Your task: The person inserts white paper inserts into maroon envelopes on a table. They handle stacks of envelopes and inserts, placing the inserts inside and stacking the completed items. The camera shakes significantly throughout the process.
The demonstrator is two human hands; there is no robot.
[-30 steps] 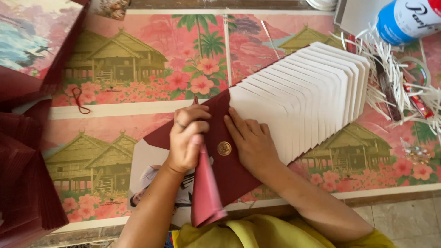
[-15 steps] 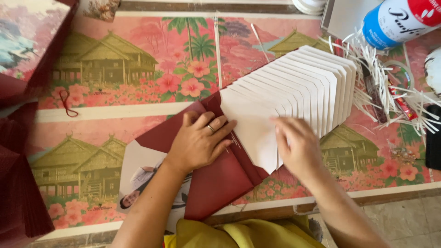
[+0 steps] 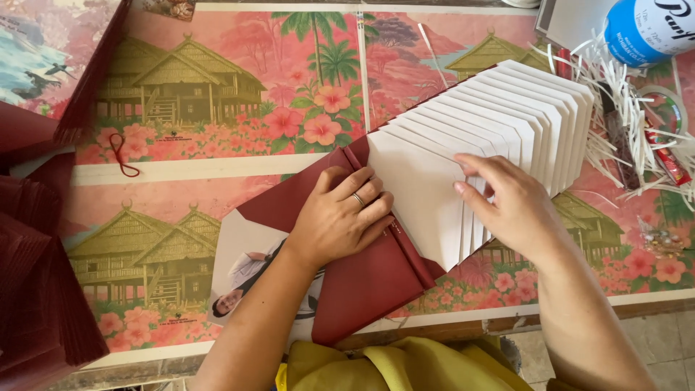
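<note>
My left hand (image 3: pixel 340 221) lies flat, fingers spread, on a dark red envelope (image 3: pixel 362 289) near the table's front edge. A fanned row of white cards (image 3: pixel 507 123) runs from the envelope toward the back right. On the nearest cards rests my right hand (image 3: pixel 507 203), its fingertips on their edges; it grips nothing that I can see. A printed sheet with a photo of a person (image 3: pixel 242 271) sticks out from under the envelope on its left.
Stacks of dark red envelopes (image 3: pixel 36 289) sit at the left edge. Shredded white paper strips (image 3: pixel 622 130), a blue and white can (image 3: pixel 651 29) and small items lie at the back right. A red string (image 3: pixel 123 159) lies on the pink illustrated table cover (image 3: pixel 217 94).
My left hand went from pinching the envelope flap to lying flat on it. My right hand left the envelope and moved right onto the white cards.
</note>
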